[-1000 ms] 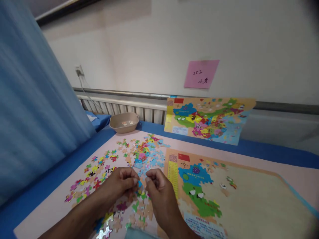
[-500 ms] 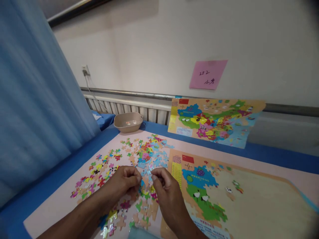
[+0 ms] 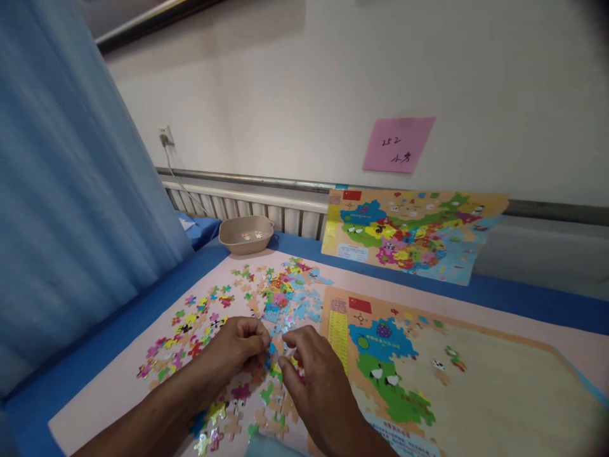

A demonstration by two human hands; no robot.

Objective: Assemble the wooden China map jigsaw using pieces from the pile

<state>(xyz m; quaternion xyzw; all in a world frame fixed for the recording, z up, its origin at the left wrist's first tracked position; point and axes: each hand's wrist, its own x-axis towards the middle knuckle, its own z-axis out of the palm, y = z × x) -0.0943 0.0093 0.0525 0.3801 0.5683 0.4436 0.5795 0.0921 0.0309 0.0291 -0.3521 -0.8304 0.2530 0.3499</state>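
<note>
My left hand (image 3: 242, 344) hovers over loose jigsaw pieces (image 3: 233, 426), its thumb and fingers pinched together; whatever may be between the tips is hidden. Close by on the right, my right hand (image 3: 316, 374) is closed, with a small pale puzzle piece (image 3: 289, 351) between thumb and forefinger. The two hands face each other, a small gap apart. To the right lies a partly filled puzzle board (image 3: 514, 381), its left side showing assembled blue and green map areas (image 3: 380, 339). A few loose pieces (image 3: 455, 358) rest on its bare backing.
A beige basin (image 3: 245, 244) holding a few pieces stands at the back. A complete map picture (image 3: 413, 235) leans against the wall rail. More coloured pieces (image 3: 193, 317) spread across the pink sheet (image 3: 90, 406) at left. A blue curtain (image 3: 71, 190) hangs on the left.
My right hand has shifted slightly left and down, its thumb and forefinger closer to my left hand, and a pale piece now shows between them. My left hand has hardly moved.
</note>
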